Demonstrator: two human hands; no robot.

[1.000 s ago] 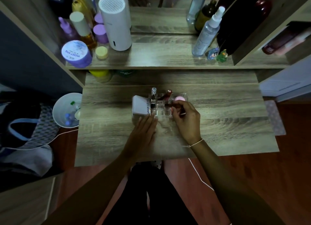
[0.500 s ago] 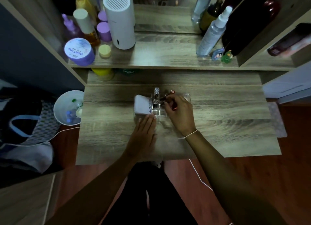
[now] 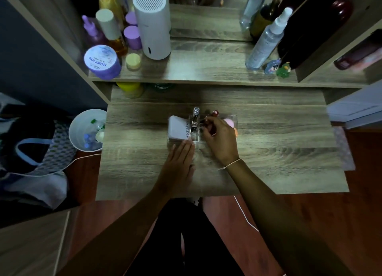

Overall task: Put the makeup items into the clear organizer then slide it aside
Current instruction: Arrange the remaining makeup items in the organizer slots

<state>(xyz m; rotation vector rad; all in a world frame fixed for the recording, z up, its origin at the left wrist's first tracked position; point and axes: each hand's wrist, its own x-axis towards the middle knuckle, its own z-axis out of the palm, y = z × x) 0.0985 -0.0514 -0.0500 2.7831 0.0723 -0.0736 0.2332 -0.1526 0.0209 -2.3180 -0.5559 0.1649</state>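
The clear organizer [image 3: 233, 118] stands mid-table on the pull-out wooden desk [image 3: 268, 151]. A white tube [image 3: 177, 129] leans in its left end, a clear-capped lipstick [image 3: 195, 115] stands upright beside it, and a pink sponge [image 3: 229, 122] lies at the right end. My right hand [image 3: 220, 139] reaches over the organizer's middle, fingers pinched on a dark red lipstick [image 3: 213, 118] that sits tilted in a slot. My left hand [image 3: 179, 162] lies flat on the desk, fingertips against the organizer's near left wall.
A shelf [image 3: 206, 69] behind the desk holds a white cylinder [image 3: 152, 23], purple jars, bottles and a spray bottle [image 3: 266, 40]. A white bin [image 3: 86, 131] and a bag [image 3: 31, 147] stand on the floor to the left. My knees are under the desk's near edge.
My right hand moved from the organizer's right side to its middle and took the red lipstick between its fingers. The left hand stayed against the organizer's front. The camera tilted slightly.
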